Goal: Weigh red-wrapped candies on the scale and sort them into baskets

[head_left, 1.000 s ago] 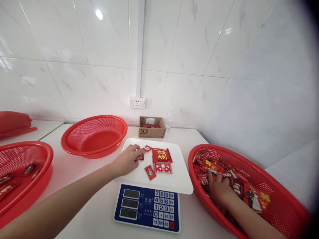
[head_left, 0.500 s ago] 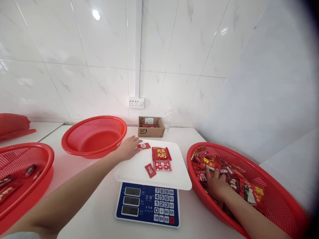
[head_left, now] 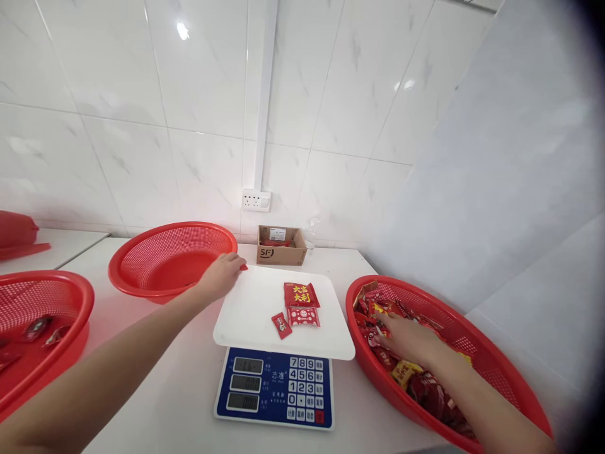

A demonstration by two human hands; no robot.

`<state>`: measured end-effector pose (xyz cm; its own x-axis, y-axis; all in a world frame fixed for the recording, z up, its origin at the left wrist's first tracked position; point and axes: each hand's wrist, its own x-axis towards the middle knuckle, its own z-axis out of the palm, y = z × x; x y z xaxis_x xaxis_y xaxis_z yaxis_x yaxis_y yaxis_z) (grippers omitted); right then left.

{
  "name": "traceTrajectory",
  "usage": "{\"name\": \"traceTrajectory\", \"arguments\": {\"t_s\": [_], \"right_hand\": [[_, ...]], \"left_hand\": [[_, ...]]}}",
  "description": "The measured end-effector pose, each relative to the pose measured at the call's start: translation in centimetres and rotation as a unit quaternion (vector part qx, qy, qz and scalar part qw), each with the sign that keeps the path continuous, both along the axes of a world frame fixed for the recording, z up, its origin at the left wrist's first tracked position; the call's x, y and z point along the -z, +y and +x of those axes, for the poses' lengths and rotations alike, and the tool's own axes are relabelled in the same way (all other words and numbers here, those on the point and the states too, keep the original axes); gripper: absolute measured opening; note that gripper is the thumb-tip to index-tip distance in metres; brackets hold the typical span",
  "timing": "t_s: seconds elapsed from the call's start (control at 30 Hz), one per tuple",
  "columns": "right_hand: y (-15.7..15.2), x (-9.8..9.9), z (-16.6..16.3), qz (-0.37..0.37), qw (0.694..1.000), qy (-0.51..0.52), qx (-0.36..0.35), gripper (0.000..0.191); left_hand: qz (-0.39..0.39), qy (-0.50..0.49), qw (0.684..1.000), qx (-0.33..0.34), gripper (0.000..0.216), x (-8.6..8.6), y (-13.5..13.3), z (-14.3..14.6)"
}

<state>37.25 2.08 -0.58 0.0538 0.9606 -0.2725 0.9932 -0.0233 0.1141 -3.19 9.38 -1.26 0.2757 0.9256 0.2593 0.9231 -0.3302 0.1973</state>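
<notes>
Your white table (head_left: 165, 391) carries everything, much as it did a second ago. The right basket (head_left: 466, 343) is heaped with red packets; yellow wrappers now show near its front, and the pile under your arm looks rearranged. The rear basket (head_left: 154, 257) and the left basket (head_left: 28, 293) stand where they did, a few wrapped sweets lying in the left one. The scale (head_left: 274, 388) keeps its place at the middle, its tray (head_left: 250, 309) holding fewer sweets than before. The box (head_left: 283, 255) behind it is unchanged.

Your right hand (head_left: 409, 340) is still in the right basket, stretched among the packets; you hide its grip, so I cannot tell whether it pinches any. Your left hand (head_left: 222, 275) has slid away to the tray's far left corner, beside the rear basket, fingers bent.

The large packet (head_left: 301, 294) stays on the tray, with the patterned packet (head_left: 303, 316) touching its near edge and the small sweet (head_left: 282, 325) just beside. The red sweet (head_left: 243, 267), earlier farther right, now peeps from your left fingertips; I cannot tell whether they pinch it.
</notes>
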Motion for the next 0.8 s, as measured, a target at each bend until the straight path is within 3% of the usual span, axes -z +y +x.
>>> {"name": "traceTrajectory", "arguments": {"t_s": [0.1, 0.2, 0.27, 0.37, 0.47, 0.57, 0.67, 0.8], "right_hand": [[-0.2, -2.4, -3.7, 0.043, 0.998, 0.030, -0.039, 0.056], [-0.6, -3.2, -8.2, 0.073, 0.979, 0.134, -0.132, 0.057], [-0.7, -2.8, -10.8, 0.063, 0.965, 0.171, -0.189, 0.055], [-0.9, -1.3, -13.5, 0.059, 0.954, 0.191, -0.224, 0.046], [-1.2, 0.2, -14.4, 0.075, 0.946, 0.207, -0.238, 0.044], [-1.5, 1.4, -14.0, 0.101, 0.943, 0.223, -0.225, 0.046], [-1.8, 2.2, -13.2, 0.132, 0.941, 0.244, -0.193, 0.044], [-2.2, 3.0, -12.2, 0.161, 0.934, 0.285, -0.144, 0.043]], "left_hand": [[0.013, -0.008, 0.998, -0.054, 0.035, -1.0, -0.6, -3.4], [0.020, -0.019, 0.997, -0.067, 0.037, -1.1, -1.4, -4.3], [0.017, -0.033, 0.999, -0.036, 0.037, -0.8, -2.3, -3.1], [-0.011, -0.047, 0.996, 0.071, 0.037, 0.0, -4.5, 0.7], [-0.065, -0.042, 0.976, 0.203, 0.043, 0.7, -6.7, 4.7], [-0.108, -0.039, 0.953, 0.280, 0.050, 1.2, -7.7, 7.1], [-0.129, -0.051, 0.945, 0.296, 0.045, 1.6, -7.3, 7.8], [-0.147, -0.091, 0.949, 0.265, 0.025, 2.1, -6.5, 7.8]]}}
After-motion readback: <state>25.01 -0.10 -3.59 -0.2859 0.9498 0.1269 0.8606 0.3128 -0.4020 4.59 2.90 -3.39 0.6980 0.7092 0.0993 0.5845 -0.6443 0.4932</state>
